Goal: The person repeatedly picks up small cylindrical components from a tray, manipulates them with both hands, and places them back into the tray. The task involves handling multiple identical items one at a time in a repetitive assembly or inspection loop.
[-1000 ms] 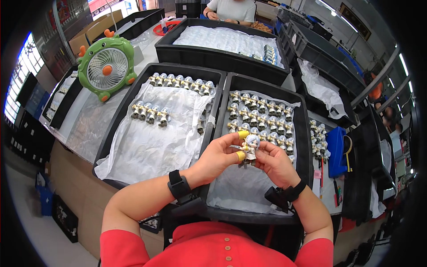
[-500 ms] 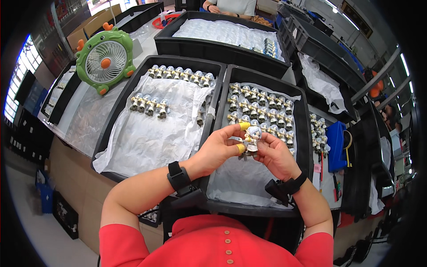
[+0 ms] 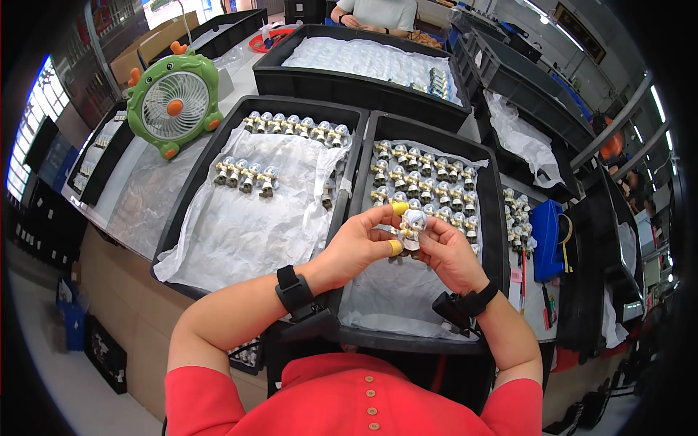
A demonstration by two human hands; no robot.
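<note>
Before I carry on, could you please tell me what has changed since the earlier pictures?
Very little: the view has shifted slightly, so the black trays sit a little higher than at first. The figurine may have turned slightly between the left hand and right hand. Nothing was visibly picked up or released. The figurine rows and green fan stayed put.

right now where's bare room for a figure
Free: paper in the left tray, nearer than its short row of figures; paper at the near end of the right tray; table between fan and left tray. Crowded: the right tray's far part, packed with figures.
</note>
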